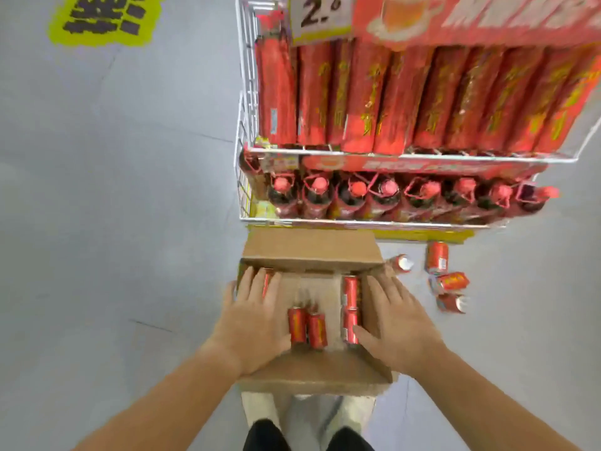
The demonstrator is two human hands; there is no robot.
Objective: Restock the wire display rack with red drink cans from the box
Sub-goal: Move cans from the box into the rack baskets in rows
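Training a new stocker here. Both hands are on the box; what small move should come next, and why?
Probably the left hand should slide right and grip the two cans lying in the box. Both it and the right hand rest open on the box's sides, holding nothing, and those cans lie beside its thumb.

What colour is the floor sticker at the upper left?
The floor sticker is bright yellow-green with black characters, seen in the head view.

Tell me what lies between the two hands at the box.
Head view: red cans lying inside the box, between left hand and right hand.
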